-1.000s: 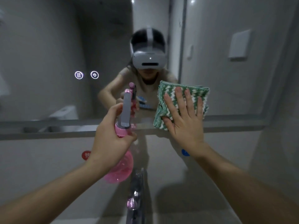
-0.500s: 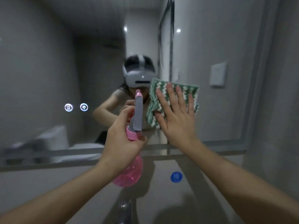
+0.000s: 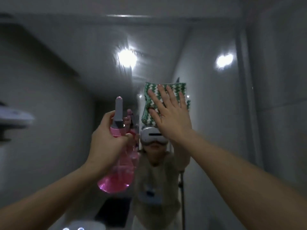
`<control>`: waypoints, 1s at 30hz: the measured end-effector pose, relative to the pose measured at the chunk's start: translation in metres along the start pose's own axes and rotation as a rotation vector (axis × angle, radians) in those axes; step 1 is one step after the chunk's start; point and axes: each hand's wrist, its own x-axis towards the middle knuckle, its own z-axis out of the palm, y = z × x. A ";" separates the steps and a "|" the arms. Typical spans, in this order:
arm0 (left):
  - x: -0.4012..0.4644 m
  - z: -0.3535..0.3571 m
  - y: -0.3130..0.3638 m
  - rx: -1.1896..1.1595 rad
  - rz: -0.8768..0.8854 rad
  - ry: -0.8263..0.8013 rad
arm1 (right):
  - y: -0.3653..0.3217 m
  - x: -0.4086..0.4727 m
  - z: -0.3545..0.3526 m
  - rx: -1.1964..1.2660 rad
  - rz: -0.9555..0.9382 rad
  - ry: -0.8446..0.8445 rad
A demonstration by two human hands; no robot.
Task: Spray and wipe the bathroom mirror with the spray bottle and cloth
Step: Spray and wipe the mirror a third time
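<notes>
Soft, pliable cloth (image 3: 166, 98) pressed flat to mirror (image 3: 66, 80) under spread right hand (image 3: 171, 117); left hand (image 3: 108, 140) gripping light spray bottle (image 3: 116, 173) at its neck.

- The mirror (image 3: 66, 80) fills the view ahead, behind both raised hands.
- The right hand (image 3: 171, 113) lies flat on the cloth (image 3: 166, 92), pressing it against the mirror; the cloth's upper edge shows above the fingertips.
- The left hand (image 3: 108, 138) is to the left of the right hand and lower, wrapped round the neck of the spray bottle (image 3: 116, 171).
- The bottle stands upright in front of the mirror, nozzle up, body hanging below the left hand.
- The person's reflection (image 3: 154, 163) sits below the cloth, between the two forearms.
</notes>
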 end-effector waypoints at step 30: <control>0.146 -0.060 0.043 -0.108 0.116 0.120 | 0.014 0.245 -0.054 0.117 0.250 0.126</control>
